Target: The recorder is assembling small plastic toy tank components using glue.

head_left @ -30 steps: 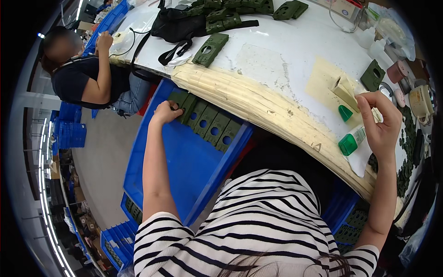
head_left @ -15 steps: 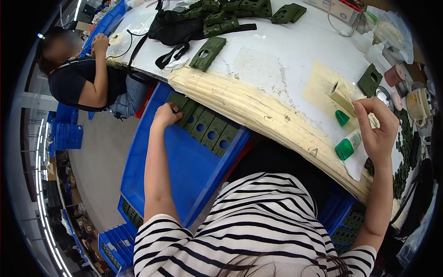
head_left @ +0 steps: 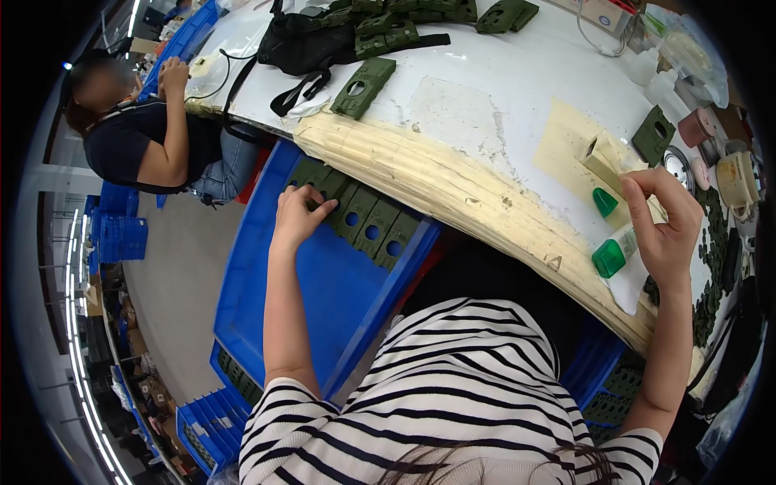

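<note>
My left hand [head_left: 301, 214] is over a blue plastic bin [head_left: 343, 279], at a row of dark green plates with round holes [head_left: 376, 220] along its far side. Its thumb and index finger are apart, with the fingertips at the plates toward the left end. Above the right of the table, my right hand [head_left: 664, 230] has thumb and index finger pinched together; what is between them, if anything, I cannot make out. Close by stand a cream-coloured block [head_left: 600, 168], a green cap [head_left: 604, 202] and a small container with a green top [head_left: 609, 258].
One green plate [head_left: 375, 74] lies near the padded table edge [head_left: 436, 174]; another plate [head_left: 647, 145] is at the right. Black straps and a pouch [head_left: 303, 48] lie at the back. A co-worker [head_left: 137, 149] sits to the left. Stacked blue bins [head_left: 206, 424] stand lower left.
My left hand has shifted slightly right, and its thumb and index finger have spread. My right hand stays almost in place, still pinched.
</note>
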`<act>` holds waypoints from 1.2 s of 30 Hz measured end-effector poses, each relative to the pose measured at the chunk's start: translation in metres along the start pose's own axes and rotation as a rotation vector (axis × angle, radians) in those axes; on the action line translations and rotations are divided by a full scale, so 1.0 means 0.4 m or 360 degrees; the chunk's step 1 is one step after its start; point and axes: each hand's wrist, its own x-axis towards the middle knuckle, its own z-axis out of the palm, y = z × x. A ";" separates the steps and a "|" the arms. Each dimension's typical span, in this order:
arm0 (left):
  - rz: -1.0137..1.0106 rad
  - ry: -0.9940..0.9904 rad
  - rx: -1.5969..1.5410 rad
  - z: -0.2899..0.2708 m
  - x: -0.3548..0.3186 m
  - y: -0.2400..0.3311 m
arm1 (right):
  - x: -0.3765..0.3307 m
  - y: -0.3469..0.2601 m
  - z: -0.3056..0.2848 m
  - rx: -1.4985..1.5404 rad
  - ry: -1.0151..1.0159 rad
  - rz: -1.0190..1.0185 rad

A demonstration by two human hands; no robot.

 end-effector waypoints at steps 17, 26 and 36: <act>-0.0062 -0.0045 -0.0437 -0.019 0.004 -0.045 | 0.001 0.002 -0.002 0.0001 -0.0006 0.0024; 0.0007 0.0066 -0.0277 0.008 0.115 -0.190 | 0.005 -0.001 -0.002 0.0004 0.0008 0.0030; 0.0000 -0.0100 -0.0385 0.000 0.103 -0.152 | 0.003 0.001 -0.004 -0.0016 0.0008 0.0008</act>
